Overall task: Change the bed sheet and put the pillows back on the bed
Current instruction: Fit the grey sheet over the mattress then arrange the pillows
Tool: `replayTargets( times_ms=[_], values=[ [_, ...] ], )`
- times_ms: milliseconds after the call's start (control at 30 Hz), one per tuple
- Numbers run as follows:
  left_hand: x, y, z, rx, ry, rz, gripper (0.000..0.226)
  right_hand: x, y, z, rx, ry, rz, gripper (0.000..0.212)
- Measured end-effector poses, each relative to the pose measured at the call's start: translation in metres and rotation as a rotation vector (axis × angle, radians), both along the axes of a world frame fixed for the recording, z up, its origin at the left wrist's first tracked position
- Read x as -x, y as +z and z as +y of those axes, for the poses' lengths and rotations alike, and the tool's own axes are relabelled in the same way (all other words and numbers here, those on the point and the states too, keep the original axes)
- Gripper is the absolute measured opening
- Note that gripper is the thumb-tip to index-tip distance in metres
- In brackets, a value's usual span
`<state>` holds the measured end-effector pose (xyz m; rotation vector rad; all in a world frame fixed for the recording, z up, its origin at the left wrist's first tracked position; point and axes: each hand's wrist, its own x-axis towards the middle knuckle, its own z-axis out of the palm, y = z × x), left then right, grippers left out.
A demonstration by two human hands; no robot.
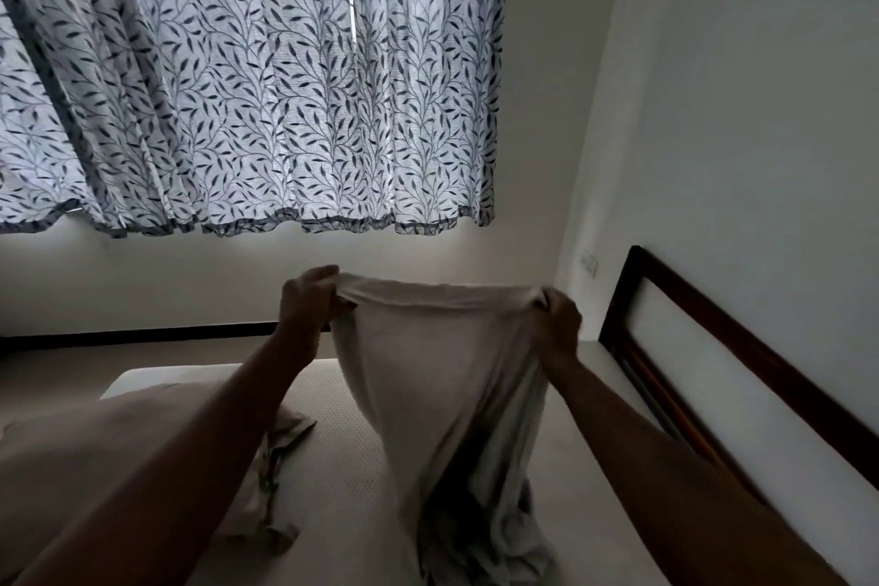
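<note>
As if to shake sheet point(442, 376) open over mattress point(342, 443), holding top edge taut mid-frame with left hand point(307, 300) and right hand point(559, 319), both clenched round it.

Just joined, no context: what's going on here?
A person is holding a pale fabric bed sheet up by its top edge, with the left hand and right hand each gripping one end. The rest hangs down onto the bare white dotted mattress, not yet spread. More pale crumpled cloth lies to the left. A dark wooden headboard stands at the right.
</note>
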<state>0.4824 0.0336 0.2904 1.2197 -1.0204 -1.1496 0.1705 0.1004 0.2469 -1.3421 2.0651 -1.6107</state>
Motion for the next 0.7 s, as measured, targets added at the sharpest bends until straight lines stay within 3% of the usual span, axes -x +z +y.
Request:
replayTargets(
  times_ms=[67,167,200,267,333,400,467,567,700],
  values=[
    [-0.003,-0.013,-0.006,-0.061,-0.072,-0.424,0.037,-0.017,0.047,-0.013,0.078,0.125,-0.002,0.022],
    [0.021,-0.006,0.009,-0.234,-0.412,-0.818,0.055,-0.040,0.091,-0.023,0.060,0.339,0.271,0.025],
    [0.034,-0.001,0.015,-0.213,-0.516,-0.908,0.065,-0.046,0.100,-0.026,0.066,0.383,0.352,0.028],
    [0.061,0.009,0.030,0.042,-0.544,-1.023,0.079,-0.056,0.110,-0.031,0.089,0.423,0.449,0.034],
    [0.080,0.019,0.040,0.351,-0.411,-0.948,0.059,-0.060,0.109,-0.034,0.113,0.465,0.475,0.033],
    [0.084,0.026,0.038,0.519,-0.262,-0.831,0.033,-0.058,0.098,-0.034,0.139,0.472,0.444,0.022],
    [0.077,0.029,0.031,0.576,-0.244,-0.815,0.032,-0.052,0.076,-0.030,0.134,0.458,0.366,0.014],
    [0.072,0.023,0.029,0.652,-0.277,-0.883,0.028,-0.046,0.024,-0.014,0.086,0.460,0.361,0.031],
    [0.072,0.021,0.024,0.642,-0.218,-0.702,0.032,-0.030,-0.058,0.007,-0.192,0.481,0.361,0.031]
  ],
)
